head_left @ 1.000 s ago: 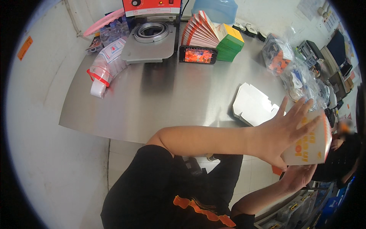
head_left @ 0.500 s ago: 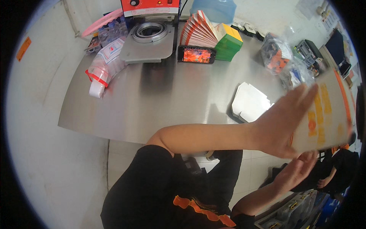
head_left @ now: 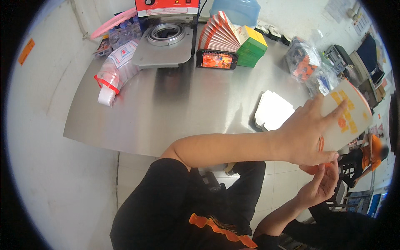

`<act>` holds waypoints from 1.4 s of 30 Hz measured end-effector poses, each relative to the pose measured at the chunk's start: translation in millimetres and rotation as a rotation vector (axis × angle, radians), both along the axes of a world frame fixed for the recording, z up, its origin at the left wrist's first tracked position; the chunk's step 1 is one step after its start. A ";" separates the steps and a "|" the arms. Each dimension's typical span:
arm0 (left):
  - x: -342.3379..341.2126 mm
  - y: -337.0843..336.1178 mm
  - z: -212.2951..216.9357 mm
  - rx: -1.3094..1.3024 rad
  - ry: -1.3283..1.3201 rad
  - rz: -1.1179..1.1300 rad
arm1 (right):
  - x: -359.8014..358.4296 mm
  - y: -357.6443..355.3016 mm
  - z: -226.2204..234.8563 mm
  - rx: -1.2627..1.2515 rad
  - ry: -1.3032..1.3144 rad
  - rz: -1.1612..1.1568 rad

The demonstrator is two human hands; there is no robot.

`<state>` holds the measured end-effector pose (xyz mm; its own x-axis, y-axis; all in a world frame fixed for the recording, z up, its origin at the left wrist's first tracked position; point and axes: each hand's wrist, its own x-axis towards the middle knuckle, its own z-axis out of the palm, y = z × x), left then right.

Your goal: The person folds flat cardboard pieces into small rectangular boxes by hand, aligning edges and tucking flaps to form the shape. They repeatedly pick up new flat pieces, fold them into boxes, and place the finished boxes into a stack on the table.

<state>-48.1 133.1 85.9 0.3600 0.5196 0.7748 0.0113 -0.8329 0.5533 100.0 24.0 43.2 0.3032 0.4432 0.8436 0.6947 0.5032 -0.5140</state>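
Observation:
My left hand [head_left: 306,133], its arm reaching across to the right, grips a pale paper carton [head_left: 348,118] with yellow-orange print and an orange edge. The fingers spread over its printed side, and the thumb lies along its lower edge. Just below, my right hand [head_left: 323,183] has curled fingers that pinch the carton's lower end, where an orange flap shows. My fingers partly hide that end. A small pile of flat white paper pieces [head_left: 275,110] lies on the table to the left of the carton.
The steel table [head_left: 200,112] carries a red machine [head_left: 166,7] with a metal ring plate, a propped phone [head_left: 216,59], nested striped cartons [head_left: 218,35], a green-yellow stack [head_left: 252,48], a bag of cups [head_left: 121,66] and plastic bags [head_left: 302,58]. A person in orange [head_left: 371,154] is beyond.
The carton has tilted and its printed side has turned, with my left hand moving slightly up. My right hand has shifted a little, its fingers now curled at the lower end. A person in orange has become visible.

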 end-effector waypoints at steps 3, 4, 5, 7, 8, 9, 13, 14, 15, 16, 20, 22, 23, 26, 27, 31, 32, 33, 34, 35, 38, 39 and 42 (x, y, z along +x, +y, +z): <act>3.2 -1.9 -4.7 -0.014 0.069 -0.012 | 7.1 -6.8 -2.5 -0.119 -0.023 0.037; 3.3 -1.5 -5.2 -0.012 0.102 -0.003 | 7.4 -6.9 -3.3 -0.121 -0.071 0.014; 2.8 -0.9 -5.5 -0.009 0.135 0.007 | 7.5 -6.8 -4.1 -0.123 -0.120 -0.009; 0.8 -0.3 -4.5 -0.031 0.194 0.003 | 7.8 -5.7 -6.0 -0.112 -0.152 -0.007; -1.3 -0.5 -2.6 -0.054 0.221 -0.010 | 7.8 -4.7 -7.3 -0.107 -0.168 -0.007; -2.1 -0.7 -1.6 -0.078 0.249 -0.023 | 5.4 -0.3 -8.3 -0.040 -0.196 -0.065; 3.0 -0.2 -6.1 -0.067 0.259 0.011 | -6.3 12.3 -18.4 0.081 -0.127 -0.140; 3.0 -1.5 -7.0 -0.036 0.228 0.042 | -7.2 12.0 -21.0 0.074 -0.063 -0.122; 2.6 -2.0 -7.6 -0.006 0.197 0.072 | -7.2 10.9 -21.8 0.054 -0.060 -0.117; 1.8 -2.2 -7.1 -0.013 0.203 0.069 | -6.0 9.8 -22.8 0.034 -0.055 -0.111; 0.5 -1.8 -6.7 -0.003 0.163 0.070 | -7.7 10.2 -17.7 0.017 -0.102 -0.136; 3.3 -2.1 -8.1 0.007 0.127 0.081 | -14.5 14.3 -17.3 0.082 -0.007 -0.115; 6.3 -4.3 -9.1 0.004 0.118 0.088 | -16.8 15.5 -17.5 0.114 0.041 -0.104; 6.6 -7.8 -9.9 -0.034 0.126 0.078 | -13.8 9.5 -12.7 0.045 -0.026 -0.097; 5.7 -8.3 -9.4 -0.052 0.134 0.070 | -8.5 8.1 -15.3 0.010 -0.030 -0.071; 2.2 -9.5 -4.3 -0.087 0.116 0.001 | -1.1 3.5 -17.3 -0.001 0.002 0.019; 4.8 -8.7 -7.8 -0.080 0.104 0.012 | -4.9 1.5 -14.9 0.027 0.023 0.043; 6.4 -8.1 -10.4 -0.072 0.093 0.023 | -9.0 2.6 -10.8 0.076 0.022 -0.033; 7.9 -7.8 -10.4 -0.075 0.083 0.024 | -13.3 5.4 -4.7 0.127 0.021 -0.116; 9.0 -7.2 -10.2 -0.079 0.072 0.024 | -16.1 7.2 -1.5 0.178 0.020 -0.199; 10.5 -6.6 -12.1 -0.042 0.052 0.087 | -1.8 0.6 -5.2 0.040 0.003 -0.126; 10.6 -6.2 -12.9 -0.023 0.048 0.115 | 6.3 -2.9 -7.4 -0.017 -0.023 -0.082; 4.1 -6.4 -5.9 -0.071 0.067 0.069 | 15.3 -8.6 -8.4 -0.113 0.035 0.097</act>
